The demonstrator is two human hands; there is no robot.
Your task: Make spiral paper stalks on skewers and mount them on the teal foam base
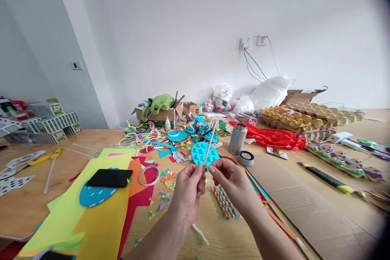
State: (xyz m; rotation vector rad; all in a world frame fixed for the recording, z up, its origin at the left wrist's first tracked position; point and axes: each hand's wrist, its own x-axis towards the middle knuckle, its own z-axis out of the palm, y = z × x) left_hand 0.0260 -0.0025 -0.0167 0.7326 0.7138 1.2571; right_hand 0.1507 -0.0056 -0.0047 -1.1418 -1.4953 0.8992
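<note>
In the middle of the head view, my left hand (189, 183) is closed in a pinch round the lower end of a thin wooden stick (210, 144), which points up and slightly right. A small greenish bit shows at the stick's base, too small to name. Close beside it, my right hand (230, 175) has its thumb and forefinger pressed together; whatever they pinch is hidden. Behind the stick lies a round blue textured disc (198, 153). Below my hands are a strip of egg-carton material (224, 203) and a white fuzzy strand (200, 233).
Coloured paper (103, 221) with a black phone (109, 178) covers the left. A tape ring (149, 175) and paper fish (168, 178) lie nearby. To the right are a metal flask (237, 139), its lid (245, 158), cardboard (304, 203), a utility knife (326, 176) and egg trays (292, 120).
</note>
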